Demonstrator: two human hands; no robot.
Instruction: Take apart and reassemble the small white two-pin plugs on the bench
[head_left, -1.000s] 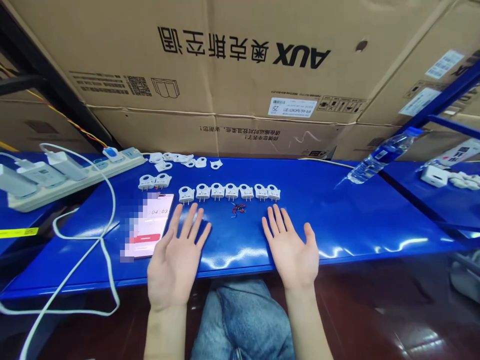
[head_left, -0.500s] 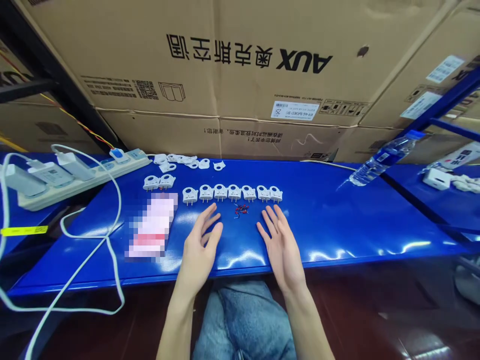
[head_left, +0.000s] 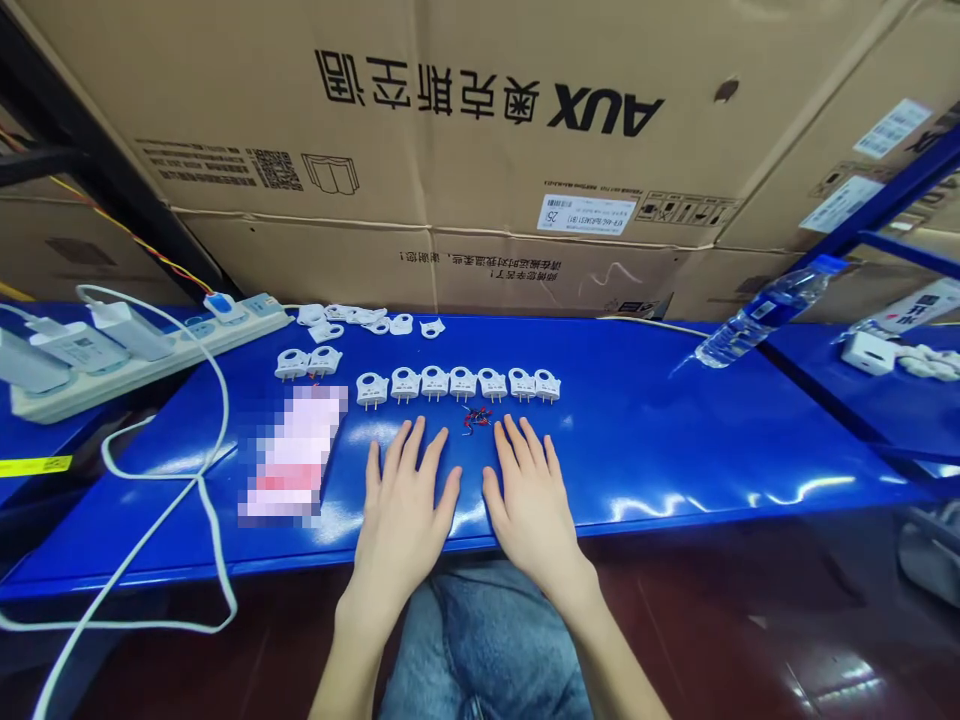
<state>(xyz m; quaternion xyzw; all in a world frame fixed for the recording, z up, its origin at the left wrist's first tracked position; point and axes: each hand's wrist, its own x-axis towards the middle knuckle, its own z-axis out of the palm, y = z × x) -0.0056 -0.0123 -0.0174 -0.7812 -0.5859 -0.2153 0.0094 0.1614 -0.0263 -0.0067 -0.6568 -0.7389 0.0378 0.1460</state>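
Note:
My left hand (head_left: 405, 500) lies palm down at the front of the blue table (head_left: 675, 430), fingers spread, holding nothing. My right hand (head_left: 529, 490) rests the same way beside it, also holding nothing. Just beyond the fingertips, between the hands, sits a small heap of red and black wires (head_left: 477, 419). Behind it runs a row of several white plug housings (head_left: 463, 383), each with a round hole and metal prongs pointing toward me. Two similar white plug housings (head_left: 307, 362) stand farther left. Several loose white ring-shaped covers (head_left: 352, 320) lie at the back.
A blurred pink packet (head_left: 296, 455) lies left of my left hand. White cables (head_left: 217, 530) loop at the left, near a power strip (head_left: 157, 360) with chargers plugged in. A water bottle (head_left: 769, 312) is at the back right, before a large cardboard box (head_left: 465, 170).
Both hands have turned from palms facing inward to palms down, fingers spread. My right hand has moved slightly left. The view has shifted a little; the plug housings and wires look undisturbed.

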